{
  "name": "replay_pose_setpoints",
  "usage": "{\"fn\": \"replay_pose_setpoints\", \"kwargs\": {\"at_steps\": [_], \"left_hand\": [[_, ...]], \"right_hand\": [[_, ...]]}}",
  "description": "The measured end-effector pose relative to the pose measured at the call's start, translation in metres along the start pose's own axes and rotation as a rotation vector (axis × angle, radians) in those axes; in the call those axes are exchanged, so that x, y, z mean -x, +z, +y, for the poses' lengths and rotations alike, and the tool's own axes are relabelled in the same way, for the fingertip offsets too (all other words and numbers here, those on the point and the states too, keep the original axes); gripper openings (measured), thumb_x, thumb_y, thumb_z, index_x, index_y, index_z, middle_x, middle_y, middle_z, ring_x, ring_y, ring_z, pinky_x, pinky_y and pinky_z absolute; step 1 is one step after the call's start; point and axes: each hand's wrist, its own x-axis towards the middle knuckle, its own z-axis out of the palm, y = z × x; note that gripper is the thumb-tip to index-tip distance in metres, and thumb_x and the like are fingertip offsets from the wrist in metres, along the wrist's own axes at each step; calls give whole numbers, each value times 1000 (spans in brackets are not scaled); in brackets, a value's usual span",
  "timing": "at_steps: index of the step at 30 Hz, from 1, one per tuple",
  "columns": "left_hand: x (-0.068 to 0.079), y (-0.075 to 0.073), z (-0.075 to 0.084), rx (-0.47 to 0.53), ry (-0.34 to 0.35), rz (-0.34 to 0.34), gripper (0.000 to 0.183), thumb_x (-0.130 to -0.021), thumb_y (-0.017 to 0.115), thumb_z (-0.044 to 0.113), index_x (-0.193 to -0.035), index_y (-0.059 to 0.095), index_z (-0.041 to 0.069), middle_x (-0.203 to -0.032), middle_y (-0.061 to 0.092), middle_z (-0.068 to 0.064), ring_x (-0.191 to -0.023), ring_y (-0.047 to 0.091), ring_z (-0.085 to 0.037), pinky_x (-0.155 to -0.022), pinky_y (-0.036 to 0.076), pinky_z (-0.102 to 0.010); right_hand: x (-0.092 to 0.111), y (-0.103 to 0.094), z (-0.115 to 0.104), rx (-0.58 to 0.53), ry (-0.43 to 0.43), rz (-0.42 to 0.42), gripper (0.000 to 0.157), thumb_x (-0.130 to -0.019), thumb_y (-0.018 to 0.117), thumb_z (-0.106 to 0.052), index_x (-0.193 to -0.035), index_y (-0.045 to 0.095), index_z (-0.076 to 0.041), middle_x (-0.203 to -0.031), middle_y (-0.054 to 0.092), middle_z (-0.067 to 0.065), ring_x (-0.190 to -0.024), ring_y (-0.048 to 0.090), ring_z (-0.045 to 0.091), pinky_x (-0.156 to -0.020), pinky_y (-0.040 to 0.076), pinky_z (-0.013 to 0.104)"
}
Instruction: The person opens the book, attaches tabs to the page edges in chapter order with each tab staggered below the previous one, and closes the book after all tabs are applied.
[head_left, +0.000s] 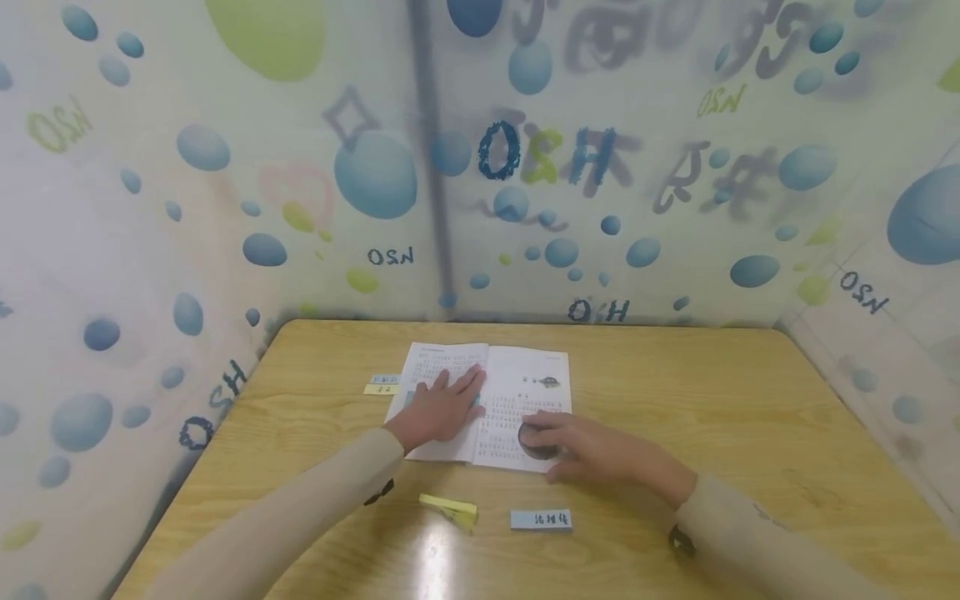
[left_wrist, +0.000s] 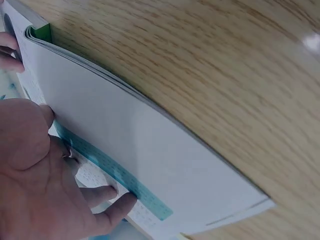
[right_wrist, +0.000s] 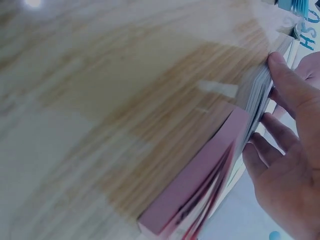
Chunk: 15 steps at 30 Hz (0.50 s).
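Observation:
An open book (head_left: 517, 358) lies on the wooden table, printed text on both pages. My left hand (head_left: 441, 410) rests on the left page with its fingers spread. In the left wrist view a teal printed band (left_wrist: 120, 172) runs across that page under the fingertips. On the lower right page lies a dark round disc (head_left: 537, 452), partly covered by my right hand (head_left: 592, 442). Its fingers curve over the disc, and the thumb lies at the near side. The right wrist view shows that hand (right_wrist: 290, 145) beside the book's edge; the disc is hidden there.
Nearer the front are a folded yellow strip (head_left: 450, 505) and a blue label with dark writing (head_left: 540, 520). Another blue label (head_left: 386, 379) and a yellow label (head_left: 381, 389) sit beside the book's left edge. A patterned wall (head_left: 525, 250) borders the table's far side.

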Motion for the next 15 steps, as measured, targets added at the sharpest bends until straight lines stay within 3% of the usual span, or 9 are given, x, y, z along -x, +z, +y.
{"fn": "replay_pose_setpoints", "kwargs": {"at_steps": [9,15], "left_hand": [[5,-2,3,29,-16,-39,64,-110,33,46,-165,15,17,-170,8,2,-147,20,-48,-107,27,-72],[-1,-5,0,1,-8,-75,66,-110,33,47,-165,15,16,-170,8,-1,-148,18,-45,-109,27,-69]], "right_hand": [[4,-2,1,1,-28,6,55,-97,71,-23,-148,54,-10,-160,36,9,-148,28,27,-117,25,47],[4,-6,-1,-2,-24,-6,55,-98,70,-23,-148,53,-12,-161,35,8,-148,27,26,-117,24,46]]}}
